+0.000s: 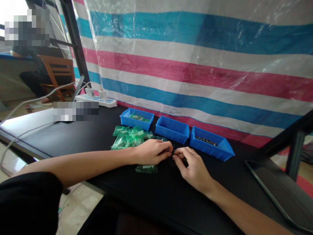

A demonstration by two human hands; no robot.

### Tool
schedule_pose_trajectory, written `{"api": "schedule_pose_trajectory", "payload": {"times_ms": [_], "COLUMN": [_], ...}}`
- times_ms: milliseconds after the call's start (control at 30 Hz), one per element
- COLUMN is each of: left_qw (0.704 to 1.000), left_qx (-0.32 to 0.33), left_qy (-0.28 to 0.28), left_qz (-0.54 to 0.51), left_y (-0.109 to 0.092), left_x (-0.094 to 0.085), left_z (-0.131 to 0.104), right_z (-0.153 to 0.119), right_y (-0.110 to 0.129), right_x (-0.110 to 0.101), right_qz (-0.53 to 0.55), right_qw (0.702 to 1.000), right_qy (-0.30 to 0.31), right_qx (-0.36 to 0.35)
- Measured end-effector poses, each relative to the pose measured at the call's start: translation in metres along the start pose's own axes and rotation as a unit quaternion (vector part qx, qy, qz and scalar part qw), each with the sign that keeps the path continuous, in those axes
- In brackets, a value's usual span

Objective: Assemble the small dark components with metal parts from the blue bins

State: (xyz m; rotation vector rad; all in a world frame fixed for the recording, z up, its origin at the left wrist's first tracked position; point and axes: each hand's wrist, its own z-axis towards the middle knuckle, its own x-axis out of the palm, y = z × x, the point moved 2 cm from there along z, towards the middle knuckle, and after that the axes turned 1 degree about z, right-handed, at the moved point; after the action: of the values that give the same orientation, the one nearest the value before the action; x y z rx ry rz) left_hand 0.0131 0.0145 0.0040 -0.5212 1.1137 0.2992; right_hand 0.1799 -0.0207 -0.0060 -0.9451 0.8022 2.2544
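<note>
and it's close work here, a dark sleeve (31,199) at the near left, the left forearm angling in from it, the right forearm slanting up from the opposite corner. well out to the right of the right hand, a dark flat slab (281,192) with a pale rim rests on the black desk (156,199). just nearer than the left hand (154,151), a loose green packet (146,168) lies flat.

now the hands! they meet almost tip to tip, and the small dark piece (173,151) is right there in the gap, off the left fingertips and ahead of the right thumb, pinched from both sides; neither hand is clearly nearer. its long axis? too small and blurred to call. left palm down, knuckles up; right hand (192,164) curled, thumb and forefinger forward.

just beyond the left hand, a pile of green packets (132,137). farther on, three blue trays: the left tray (134,123) with more packets, the middle tray (171,134) straight ahead, the right tray (210,150) beyond the right hand, holding small metallic bits (205,141). behind them all, a striped sheet (195,68)!
</note>
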Motion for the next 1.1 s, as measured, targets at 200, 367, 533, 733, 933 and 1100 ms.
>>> {"api": "schedule_pose_trajectory", "payload": {"times_ms": [200, 367, 533, 733, 933, 1100], "left_qw": [1.000, 1.000, 1.000, 0.998, 0.993, 0.978], "left_qx": [-0.004, 0.001, -0.007, -0.024, -0.081, -0.137], "left_qy": [0.002, 0.009, 0.018, -0.003, -0.084, -0.146], "left_qz": [-0.013, -0.022, -0.022, -0.051, -0.006, 0.055], "left_y": [0.000, -0.001, 0.001, 0.006, 0.015, 0.036], "left_x": [-0.001, 0.000, 0.000, 0.000, -0.016, -0.038], "left_z": [0.001, 0.002, 0.002, 0.005, 0.021, 0.055], "right_z": [0.001, 0.002, 0.001, 0.003, 0.010, 0.021], "right_y": [0.000, 0.002, 0.001, -0.002, -0.015, -0.016], "right_x": [-0.001, -0.002, -0.002, -0.005, -0.008, -0.022], "right_qz": [0.005, 0.015, 0.021, 0.050, 0.057, 0.062], "right_qw": [1.000, 1.000, 1.000, 0.998, 0.993, 0.981], "right_qy": [0.004, 0.007, 0.012, 0.001, -0.062, -0.124], "right_qx": [0.003, 0.006, 0.008, 0.028, 0.087, 0.132]}}
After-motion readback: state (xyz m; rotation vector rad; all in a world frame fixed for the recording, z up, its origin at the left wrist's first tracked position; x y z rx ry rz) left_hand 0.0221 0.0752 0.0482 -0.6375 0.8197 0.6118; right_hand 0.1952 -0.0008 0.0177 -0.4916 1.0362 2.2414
